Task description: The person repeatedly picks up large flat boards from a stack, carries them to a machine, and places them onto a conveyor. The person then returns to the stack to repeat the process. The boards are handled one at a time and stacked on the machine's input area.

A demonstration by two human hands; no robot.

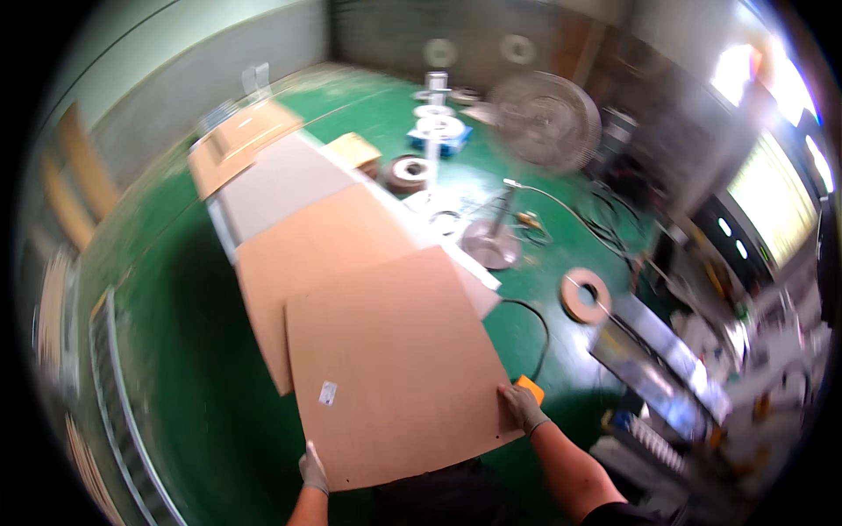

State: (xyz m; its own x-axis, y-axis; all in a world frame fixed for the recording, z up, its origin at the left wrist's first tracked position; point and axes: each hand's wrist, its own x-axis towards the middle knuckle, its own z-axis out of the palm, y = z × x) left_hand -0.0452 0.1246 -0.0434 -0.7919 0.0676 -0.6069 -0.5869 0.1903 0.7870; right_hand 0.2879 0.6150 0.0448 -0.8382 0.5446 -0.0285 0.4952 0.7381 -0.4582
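While gripping the white-labelled brown panel (395, 351), partly over the next panel (320, 241), by its sides with fingers of left hand (313, 469) and right hand (524, 408), could scuff both through uneven tilting

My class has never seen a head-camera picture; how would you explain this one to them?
No robot here, just a person's two hands. A wide fisheye camera worn on the head looks down, so straight edges bend near the rim. The left hand and right hand, which look gloved, grip a large brown board with a small white label, one at each side of its near end. Beyond it, a second brown board and a grey sheet lie on a long, pale-edged surface.
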